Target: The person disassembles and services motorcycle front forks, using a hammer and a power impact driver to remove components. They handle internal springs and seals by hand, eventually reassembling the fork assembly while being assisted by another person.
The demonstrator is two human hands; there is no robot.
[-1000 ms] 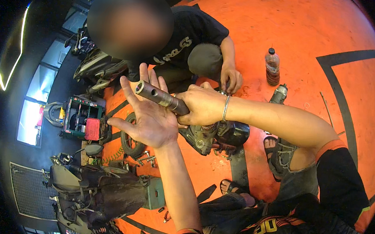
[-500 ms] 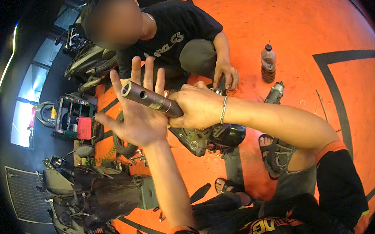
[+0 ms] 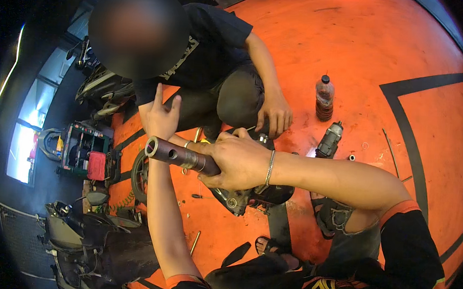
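Note:
My right hand [image 3: 241, 161] is wrapped round a dark metal tube [image 3: 183, 158], whose hollow end points left. A round hole shows in the tube's side. My left hand [image 3: 161, 120] is raised just beyond that end and holds nothing. Two of its digits stand up apart; the others are hard to make out against the co-worker's arm. Below my right hand, an engine block [image 3: 233, 202] sits on the floor, partly hidden by my arm. A co-worker squats across from me, one hand [image 3: 276, 114] hanging near the engine's far end. Their other forearm passes behind the tube.
A bottle of dark liquid [image 3: 324, 100] and a grey power tool [image 3: 330, 141] stand right of the co-worker. Thin rods [image 3: 391, 152] lie farther right. At left are a tool cart [image 3: 71, 145] with a red bin [image 3: 96, 166], a wheel [image 3: 140, 178] and a motorcycle [image 3: 72, 233].
My left hand has gone from a wide spread to a couple of raised digits and shifted slightly. The tube and my right hand sit lower in view. The co-worker has leaned closer.

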